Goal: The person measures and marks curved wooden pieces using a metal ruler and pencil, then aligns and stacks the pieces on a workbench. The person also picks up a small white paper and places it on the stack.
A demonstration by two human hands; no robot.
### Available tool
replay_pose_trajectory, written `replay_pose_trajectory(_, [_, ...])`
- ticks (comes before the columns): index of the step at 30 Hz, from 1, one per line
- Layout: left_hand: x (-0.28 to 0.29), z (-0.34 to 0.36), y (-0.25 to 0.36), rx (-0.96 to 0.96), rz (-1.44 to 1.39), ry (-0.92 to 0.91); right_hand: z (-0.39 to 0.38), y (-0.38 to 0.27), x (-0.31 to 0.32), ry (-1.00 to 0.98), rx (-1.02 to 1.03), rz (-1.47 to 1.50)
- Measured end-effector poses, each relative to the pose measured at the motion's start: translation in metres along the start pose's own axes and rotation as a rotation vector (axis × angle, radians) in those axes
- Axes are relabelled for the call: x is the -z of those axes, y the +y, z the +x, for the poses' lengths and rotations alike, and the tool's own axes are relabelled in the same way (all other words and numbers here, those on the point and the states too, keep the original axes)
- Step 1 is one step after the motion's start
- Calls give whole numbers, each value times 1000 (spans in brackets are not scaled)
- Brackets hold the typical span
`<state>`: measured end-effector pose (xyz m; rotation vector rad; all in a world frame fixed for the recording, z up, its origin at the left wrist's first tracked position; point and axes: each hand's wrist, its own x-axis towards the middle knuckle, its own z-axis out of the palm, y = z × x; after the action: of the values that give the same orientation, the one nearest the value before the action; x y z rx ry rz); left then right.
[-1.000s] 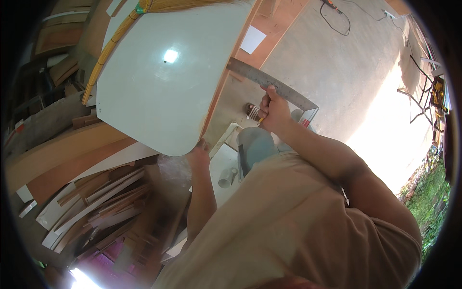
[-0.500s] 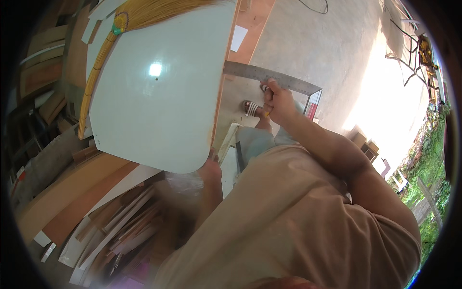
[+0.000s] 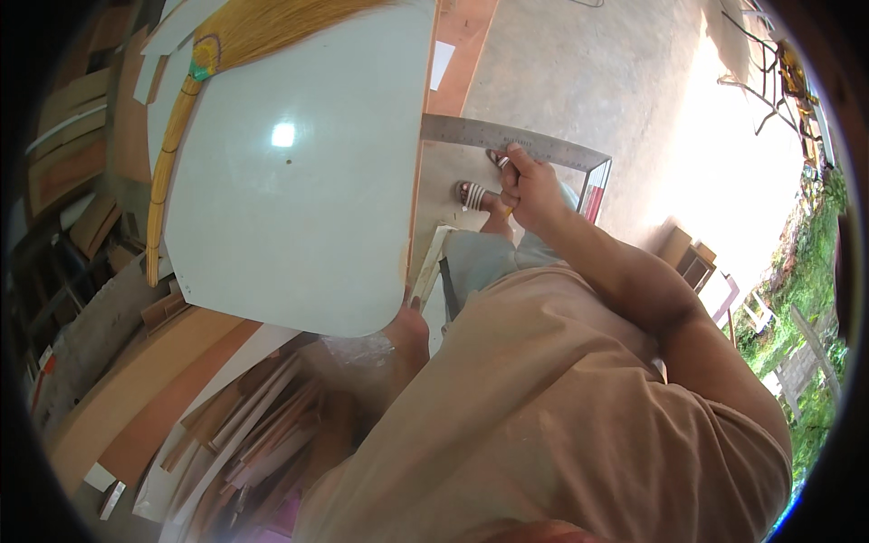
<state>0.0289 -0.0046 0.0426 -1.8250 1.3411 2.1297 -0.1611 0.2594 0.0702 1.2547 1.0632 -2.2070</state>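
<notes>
My right hand (image 3: 536,185) is closed round a flat steel carpenter's square (image 3: 466,132), thumb on top. One end of its long blade meets the right edge of a white board (image 3: 272,226); its corner lies beyond my hand, with a short leg bending toward me. A small yellow bit, too little shown to name, pokes out under my fingers. At the board's near right corner is my left hand (image 3: 412,326), against the edge. Its fingers are mostly hidden there, so their grip does not show.
A straw broom (image 3: 167,176) lies along the board's far left side. Wood strips and offcuts (image 3: 262,416) are piled at the lower left, beside clear plastic (image 3: 360,348). A pale wooden leg (image 3: 430,262) stands near my knees. My sandalled foot (image 3: 471,195) is on the concrete floor (image 3: 561,72).
The board and broom sit slightly further left and lower in view. My left hand has shifted slightly down and right at the board's corner. My right hand still grips the square.
</notes>
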Motion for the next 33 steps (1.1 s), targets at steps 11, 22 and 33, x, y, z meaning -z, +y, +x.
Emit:
replay_pose_trajectory(11, [54,43,-52,-478,704,-144,-1,-1,0,-16,-1,26])
replay_pose_trajectory(22, [-18,8,-16,-156,-76,40,-76,-54,25,-79,828,-1097])
replay_pose_trajectory(33, [-55,-7,-4,-414,-287,334,-118,-137,-211,-1079,768,-825])
